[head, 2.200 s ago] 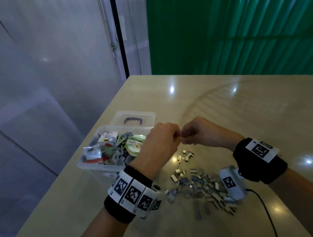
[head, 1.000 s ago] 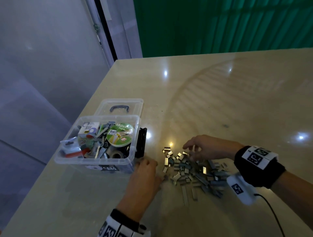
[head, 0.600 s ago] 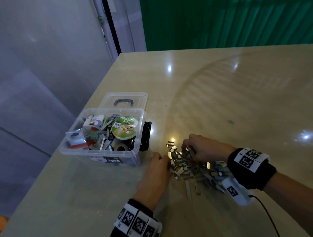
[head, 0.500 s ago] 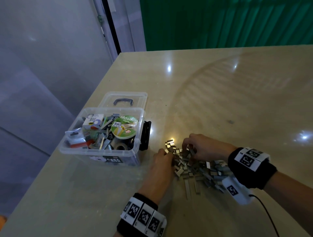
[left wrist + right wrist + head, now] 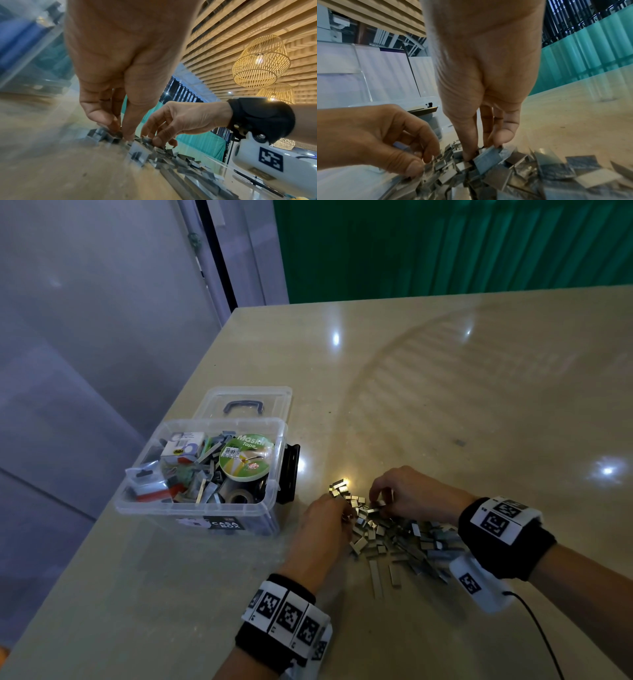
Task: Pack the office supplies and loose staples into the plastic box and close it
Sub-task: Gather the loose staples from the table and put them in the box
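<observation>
Metal staples (image 5: 387,534) pinched by both hands: left hand (image 5: 325,529), right hand (image 5: 412,494), fingertips down.

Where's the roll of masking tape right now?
In the head view the masking tape lies inside the open plastic box, against its right wall, left of the staples heaped on the table.

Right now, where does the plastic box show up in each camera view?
Head: the box sits left of centre, open, left of both hands.
Left wrist: a blurred clear wall at upper left, likely the box.
Right wrist: the box shows centre left, behind the left hand.
Shared landmark: the staples between the hands.
</observation>
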The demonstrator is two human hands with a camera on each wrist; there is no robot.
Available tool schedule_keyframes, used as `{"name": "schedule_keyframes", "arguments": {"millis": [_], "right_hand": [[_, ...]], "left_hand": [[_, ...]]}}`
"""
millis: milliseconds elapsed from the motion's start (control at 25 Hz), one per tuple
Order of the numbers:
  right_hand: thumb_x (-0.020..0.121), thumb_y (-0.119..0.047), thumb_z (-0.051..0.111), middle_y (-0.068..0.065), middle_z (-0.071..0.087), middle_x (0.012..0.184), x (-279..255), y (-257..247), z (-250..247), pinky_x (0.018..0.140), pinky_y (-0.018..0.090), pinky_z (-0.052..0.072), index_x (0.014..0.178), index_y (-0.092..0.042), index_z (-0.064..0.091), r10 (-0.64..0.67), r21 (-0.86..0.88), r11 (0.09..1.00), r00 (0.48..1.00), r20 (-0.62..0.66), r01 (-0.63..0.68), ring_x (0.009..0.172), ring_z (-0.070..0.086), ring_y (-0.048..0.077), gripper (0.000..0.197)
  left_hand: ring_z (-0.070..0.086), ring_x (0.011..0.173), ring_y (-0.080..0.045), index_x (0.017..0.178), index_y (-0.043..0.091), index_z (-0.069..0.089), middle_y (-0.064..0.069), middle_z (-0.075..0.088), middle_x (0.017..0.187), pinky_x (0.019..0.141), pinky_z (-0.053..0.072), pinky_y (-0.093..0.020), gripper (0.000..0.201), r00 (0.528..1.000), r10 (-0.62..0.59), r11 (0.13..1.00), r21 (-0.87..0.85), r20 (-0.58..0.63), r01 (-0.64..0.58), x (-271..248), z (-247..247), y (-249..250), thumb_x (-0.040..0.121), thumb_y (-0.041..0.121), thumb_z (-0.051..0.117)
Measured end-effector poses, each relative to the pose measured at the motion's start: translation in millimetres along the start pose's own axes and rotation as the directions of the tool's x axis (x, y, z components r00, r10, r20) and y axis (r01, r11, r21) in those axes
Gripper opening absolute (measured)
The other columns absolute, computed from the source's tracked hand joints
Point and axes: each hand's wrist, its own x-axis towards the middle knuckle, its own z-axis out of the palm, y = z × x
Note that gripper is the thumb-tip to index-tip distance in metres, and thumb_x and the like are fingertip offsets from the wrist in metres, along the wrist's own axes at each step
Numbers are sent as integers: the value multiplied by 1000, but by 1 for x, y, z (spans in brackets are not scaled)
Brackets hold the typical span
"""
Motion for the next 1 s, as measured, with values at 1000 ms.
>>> {"name": "schedule_keyframes", "arguments": {"millis": [1000], "right_hand": [[88, -10, 73, -2, 67, 105, 6, 2, 2, 79, 24, 56, 104, -17, 74, 39, 22, 999, 999, -33, -38, 89, 62, 10, 18]], "left_hand": [[61, 95, -20, 98, 14, 75, -5, 66, 99, 79, 55, -34, 12, 997, 50, 994, 91, 58, -55, 18, 4, 9, 92, 16, 64]]}}
